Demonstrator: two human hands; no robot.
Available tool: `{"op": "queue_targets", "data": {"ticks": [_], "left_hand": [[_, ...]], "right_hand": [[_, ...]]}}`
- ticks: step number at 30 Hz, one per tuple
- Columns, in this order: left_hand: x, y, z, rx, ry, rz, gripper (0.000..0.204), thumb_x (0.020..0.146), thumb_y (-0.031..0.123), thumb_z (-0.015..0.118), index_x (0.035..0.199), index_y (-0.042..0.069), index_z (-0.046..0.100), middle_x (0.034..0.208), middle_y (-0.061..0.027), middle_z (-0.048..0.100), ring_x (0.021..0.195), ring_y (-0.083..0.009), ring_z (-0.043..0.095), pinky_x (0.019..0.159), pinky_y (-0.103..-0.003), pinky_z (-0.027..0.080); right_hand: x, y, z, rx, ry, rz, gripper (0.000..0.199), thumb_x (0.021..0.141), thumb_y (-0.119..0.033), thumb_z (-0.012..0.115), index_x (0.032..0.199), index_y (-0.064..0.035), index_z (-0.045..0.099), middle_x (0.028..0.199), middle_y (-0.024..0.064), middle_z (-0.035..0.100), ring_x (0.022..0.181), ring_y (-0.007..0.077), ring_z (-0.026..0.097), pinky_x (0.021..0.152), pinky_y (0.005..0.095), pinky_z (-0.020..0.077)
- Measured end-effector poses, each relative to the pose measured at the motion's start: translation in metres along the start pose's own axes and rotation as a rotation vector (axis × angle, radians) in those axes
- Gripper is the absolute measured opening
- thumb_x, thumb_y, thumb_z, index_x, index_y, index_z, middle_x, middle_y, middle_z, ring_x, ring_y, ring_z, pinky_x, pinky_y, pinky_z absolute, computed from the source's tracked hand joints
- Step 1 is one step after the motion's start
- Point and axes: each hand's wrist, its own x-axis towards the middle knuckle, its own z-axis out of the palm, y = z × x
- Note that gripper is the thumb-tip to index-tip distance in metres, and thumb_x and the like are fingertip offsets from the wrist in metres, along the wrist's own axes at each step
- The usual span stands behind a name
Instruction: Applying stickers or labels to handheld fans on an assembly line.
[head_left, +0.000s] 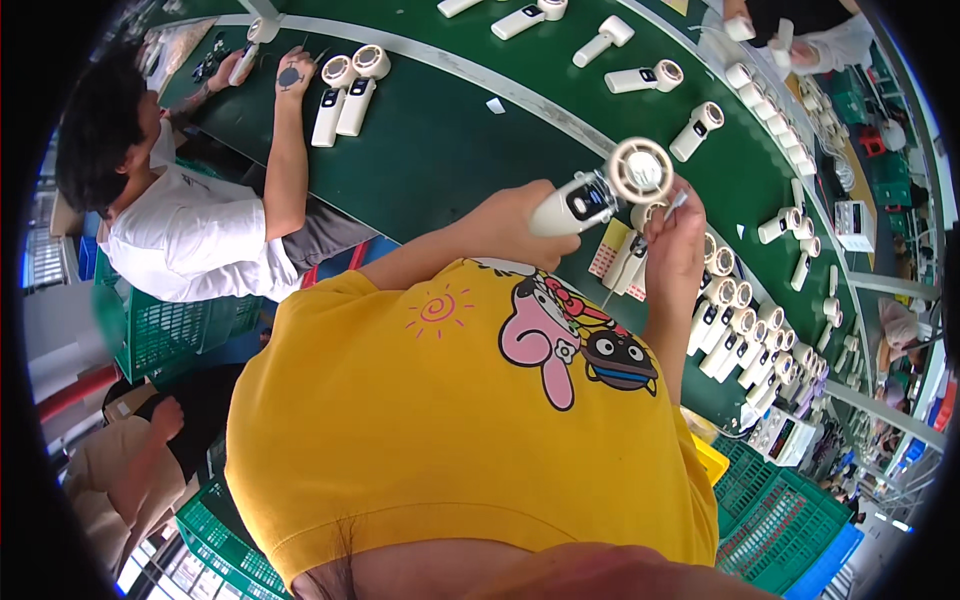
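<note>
My left hand is wrapped round the handle of a cream handheld fan, tilted with its round head up and to the right. A dark display panel shows on the handle. My right hand is beside the fan head, fingers pinched on a small pale strip; its kind is too small to tell. Below the held fan, another cream fan lies by a yellow sheet with red-and-white labels, partly hidden by my right hand.
Many more fans stand in rows at the right. Two fans lie on the green table at the left, near a seated co-worker. Several fans lie on the green belt beyond a metal rail. Green crates are at the lower right.
</note>
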Motion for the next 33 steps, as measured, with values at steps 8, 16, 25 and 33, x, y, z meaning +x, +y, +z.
{"op": "queue_targets", "data": {"ticks": [8,16,25,33], "left_hand": [[-0.008,0.024,0.001,0.37,-0.202,0.26,0.049,0.066,0.031,0.07,0.101,0.003,0.05,0.088,-0.0123,0.06,0.075,-0.0206,0.06,0.069,-0.027,0.045],[-0.003,0.021,0.007,-0.186,-0.441,0.217,0.047,0.069,0.03,0.068,0.1,0.001,0.048,0.086,-0.0128,0.058,0.061,-0.0187,0.058,0.056,-0.024,0.045],[-0.017,0.019,-0.134,-1.135,-0.19,0.969,0.059,0.078,0.014,0.044,0.129,-0.003,0.021,0.106,-0.0236,0.043,0.075,-0.0222,0.047,0.064,-0.031,0.042],[-0.069,0.043,-0.122,-0.802,0.282,1.282,0.049,0.076,0.029,0.051,0.115,0.003,0.039,0.094,-0.0121,0.046,0.072,-0.0177,0.041,0.068,-0.032,0.037]], "right_hand": [[-0.019,-0.009,0.011,0.572,0.012,0.396,0.041,0.092,-0.03,0.039,0.117,0.0015,0.044,0.104,0.012,0.054,0.086,0.0189,0.053,0.075,0.0251,0.0418],[-0.017,-0.035,0.015,0.031,-0.187,-0.131,0.038,0.091,-0.029,0.042,0.115,0.0001,0.045,0.1,0.0109,0.055,0.082,0.0175,0.053,0.072,0.0242,0.0419],[-0.032,-0.043,0.02,-0.269,-0.204,-0.094,0.032,0.089,-0.027,0.046,0.107,-0.0006,0.049,0.089,0.0069,0.056,0.073,0.013,0.05,0.065,0.023,0.041],[-0.045,-0.014,0.029,-0.605,-0.247,0.169,0.027,0.088,-0.027,0.045,0.093,-0.0015,0.054,0.08,0.0078,0.058,0.07,0.0176,0.051,0.064,0.0255,0.0409]]}}
